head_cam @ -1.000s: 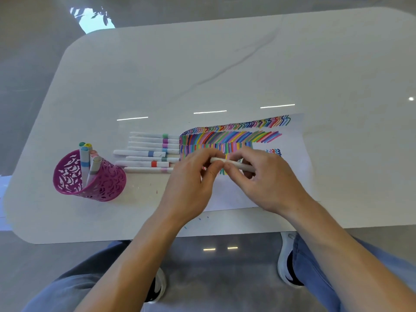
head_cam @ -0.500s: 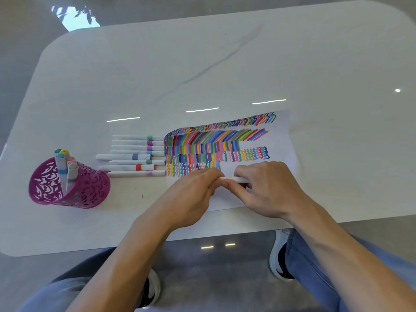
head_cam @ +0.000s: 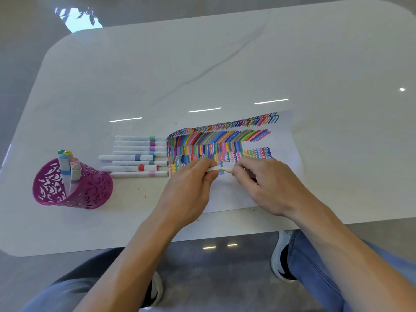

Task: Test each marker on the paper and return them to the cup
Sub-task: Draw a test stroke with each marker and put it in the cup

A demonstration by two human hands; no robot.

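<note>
one big glossy white table with rounded corners (head_cam: 247, 64) fills most of the view, with a faint grey vein running across it. on its near side lies a white sheet of paper (head_cam: 284, 140), packed with rows of coloured strokes and squiggles up top and on the left, bare lower down. the left hand (head_cam: 186, 190) and right hand (head_cam: 267, 185) both hover over the lower part of that sheet, knuckles up, fingers curled in. each is pinching one end of a slim white marker (head_cam: 213, 169).

over near the table's left edge stands a magenta plastic cup with cut-out patterned walls (head_cam: 90, 190), well apart from the paper, with a handful of capped markers (head_cam: 66, 167) standing in it. between cup and paper, eight white markers with coloured bands (head_cam: 139, 154) lie side by side on the table, most with their right ends at the paper's left edge.

the pinched marker sits roughly level, just above the sheet. a bit of blue shows in the short gap between the hands, and i can't tell if it's the tip or a band. a few tiny ink specks (head_cam: 145, 195) dot the table below the row.
</note>
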